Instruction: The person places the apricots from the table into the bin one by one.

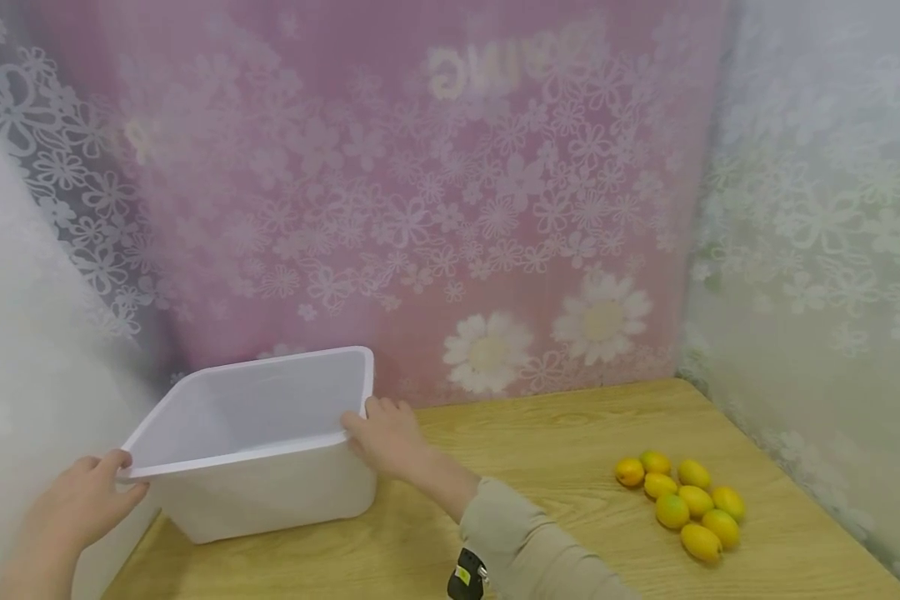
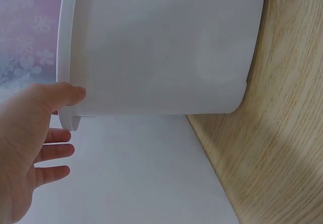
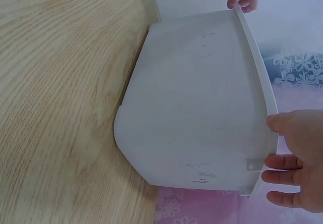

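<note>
Nearest, shows a beige sleeve on the right arm, with a small black device bearing a yellow label just below; slightly ahead, pinches the near left corner of a white tub with the left hand, laying the thumb against the outside and hooking the index finger over the lip, with the other three fingers stretched free past the corner; grips the near right corner with the right hand, setting the thumb on the near rim and the other fingers about the right side; so has both hands narrowed on the rim rather than spread wide; finds the tub on the left part of a wood-grained table, base down, opening upward, with dark scuffs on its outer wall; farther to the right, well apart from the tub, shows a loose cluster of yellow fruits, some tinged green, several touching one another; beyond the table, displays a pink backdrop printed with white flowers, two large daisies and faint pale letters; flanks it at right with a pale flowered sheet.
</note>
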`<action>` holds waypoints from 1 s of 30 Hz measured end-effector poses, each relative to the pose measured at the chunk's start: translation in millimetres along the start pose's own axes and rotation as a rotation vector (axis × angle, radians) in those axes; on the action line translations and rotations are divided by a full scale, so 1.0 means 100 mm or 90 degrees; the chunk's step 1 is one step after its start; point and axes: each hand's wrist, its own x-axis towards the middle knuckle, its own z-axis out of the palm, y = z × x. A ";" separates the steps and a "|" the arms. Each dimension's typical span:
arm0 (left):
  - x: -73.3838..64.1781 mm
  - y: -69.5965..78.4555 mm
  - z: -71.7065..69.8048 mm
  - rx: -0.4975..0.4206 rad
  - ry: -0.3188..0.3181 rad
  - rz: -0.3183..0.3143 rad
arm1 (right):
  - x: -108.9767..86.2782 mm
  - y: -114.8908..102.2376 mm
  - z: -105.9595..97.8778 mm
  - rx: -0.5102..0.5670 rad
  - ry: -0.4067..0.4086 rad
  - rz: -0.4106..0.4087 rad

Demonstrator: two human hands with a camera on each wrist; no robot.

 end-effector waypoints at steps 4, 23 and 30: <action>0.02 0.04 0.01 -0.002 0.003 0.010 | -0.05 0.08 0.00 -0.007 0.016 -0.008; 0.02 0.36 0.02 0.036 0.020 0.042 | -0.30 0.42 0.00 -0.037 0.081 -0.027; 0.01 0.50 0.04 0.049 0.031 0.057 | -0.42 0.55 0.01 -0.035 0.103 -0.040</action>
